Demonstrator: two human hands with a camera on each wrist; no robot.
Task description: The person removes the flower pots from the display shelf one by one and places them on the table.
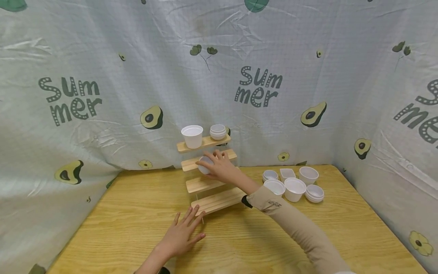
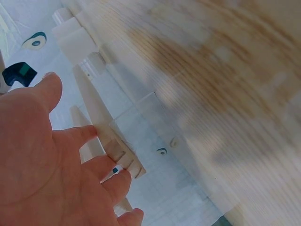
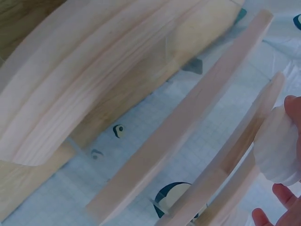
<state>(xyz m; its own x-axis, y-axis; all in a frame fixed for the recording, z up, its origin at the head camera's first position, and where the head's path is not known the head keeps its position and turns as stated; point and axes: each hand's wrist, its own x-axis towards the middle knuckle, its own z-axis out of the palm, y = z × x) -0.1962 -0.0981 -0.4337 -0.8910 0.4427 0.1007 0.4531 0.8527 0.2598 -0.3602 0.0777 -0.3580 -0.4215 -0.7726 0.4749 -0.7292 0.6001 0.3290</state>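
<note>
A four-step wooden display shelf (image 1: 205, 184) stands on the table. My right hand (image 1: 222, 167) grips a small white bowl (image 1: 204, 166) at the left part of the second step from the top. In the right wrist view the bowl (image 3: 275, 146) shows ribbed sides, close against the step, with a thumb and fingertips around it. My left hand (image 1: 181, 234) is spread, its fingertips at the left end of the lowest step; in the left wrist view its fingers (image 2: 115, 183) overlap that wooden end. On the top step sit a larger white tub (image 1: 192, 137) and a small ringed bowl (image 1: 218, 132).
Right of the shelf, several white containers stand grouped on the wooden table (image 1: 137, 213): round tubs (image 1: 295, 189), ringed bowls (image 1: 314, 193) and a squarish cup (image 1: 287, 174). A patterned cloth (image 1: 219, 87) hangs behind and along the sides. Thin clear supports hold up the steps.
</note>
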